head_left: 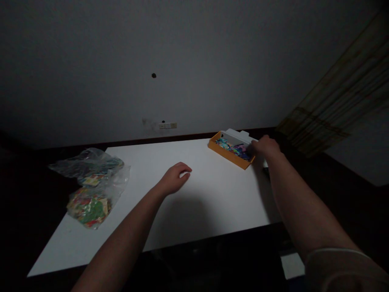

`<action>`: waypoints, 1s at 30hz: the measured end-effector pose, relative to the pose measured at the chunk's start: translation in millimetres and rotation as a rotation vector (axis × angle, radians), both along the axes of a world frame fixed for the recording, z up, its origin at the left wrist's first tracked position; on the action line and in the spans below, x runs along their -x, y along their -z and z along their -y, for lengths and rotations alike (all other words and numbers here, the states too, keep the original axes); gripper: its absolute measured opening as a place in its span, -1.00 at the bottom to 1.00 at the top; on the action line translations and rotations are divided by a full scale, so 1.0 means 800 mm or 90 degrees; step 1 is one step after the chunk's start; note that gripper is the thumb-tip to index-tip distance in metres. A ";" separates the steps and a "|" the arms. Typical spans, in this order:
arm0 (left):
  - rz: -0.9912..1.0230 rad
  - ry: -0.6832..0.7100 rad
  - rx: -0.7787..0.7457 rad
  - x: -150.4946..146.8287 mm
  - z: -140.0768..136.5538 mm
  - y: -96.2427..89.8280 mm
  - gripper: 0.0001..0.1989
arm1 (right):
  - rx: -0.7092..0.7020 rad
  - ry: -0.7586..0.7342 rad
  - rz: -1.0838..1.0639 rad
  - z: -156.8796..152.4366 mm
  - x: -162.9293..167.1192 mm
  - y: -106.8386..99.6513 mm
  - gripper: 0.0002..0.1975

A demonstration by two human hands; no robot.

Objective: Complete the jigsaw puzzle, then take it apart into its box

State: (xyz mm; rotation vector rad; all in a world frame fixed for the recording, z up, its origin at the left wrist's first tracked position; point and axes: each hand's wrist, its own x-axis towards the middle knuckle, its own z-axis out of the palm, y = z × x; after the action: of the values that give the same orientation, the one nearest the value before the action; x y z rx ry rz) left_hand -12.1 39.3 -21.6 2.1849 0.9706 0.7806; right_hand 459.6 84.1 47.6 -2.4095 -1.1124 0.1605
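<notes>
Over the middle of the white table, my left hand (175, 178) is empty, its fingers curved and the thumb apart from them. An orange box (228, 155) with a white inside stands at the table's far right, its lid flap raised at the back. Colourful flat pieces (234, 148) lie inside it; their kind is too small to make out. My right hand (267, 147) is closed at the right end of the box, with the fingertips at its edge beside the flap. Part of those fingers is hidden.
At the left of the white table (197, 219) lie clear plastic bags (91, 202) with colourful flat pieces, partly over the edge. Behind the table is a wall with sockets (167, 126). A curtain (328, 109) hangs at the right. A dark object sits beside my right forearm.
</notes>
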 end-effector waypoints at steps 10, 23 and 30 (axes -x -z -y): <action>-0.001 -0.003 0.003 0.000 0.002 -0.007 -0.79 | -0.272 0.046 -0.243 0.018 0.000 0.032 -0.27; 0.001 -0.002 -0.003 -0.001 -0.001 -0.002 -0.80 | -0.234 -0.120 -0.350 0.072 0.026 0.040 -0.56; -0.002 -0.001 -0.003 -0.001 -0.001 -0.003 -0.80 | -0.181 -0.088 -0.357 0.066 0.030 0.034 -0.61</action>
State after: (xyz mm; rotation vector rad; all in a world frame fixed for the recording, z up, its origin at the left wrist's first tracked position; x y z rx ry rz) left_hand -11.6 40.1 -19.1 2.1896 0.9737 0.7812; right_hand 435.6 30.9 20.3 -1.8669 -0.9540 0.6345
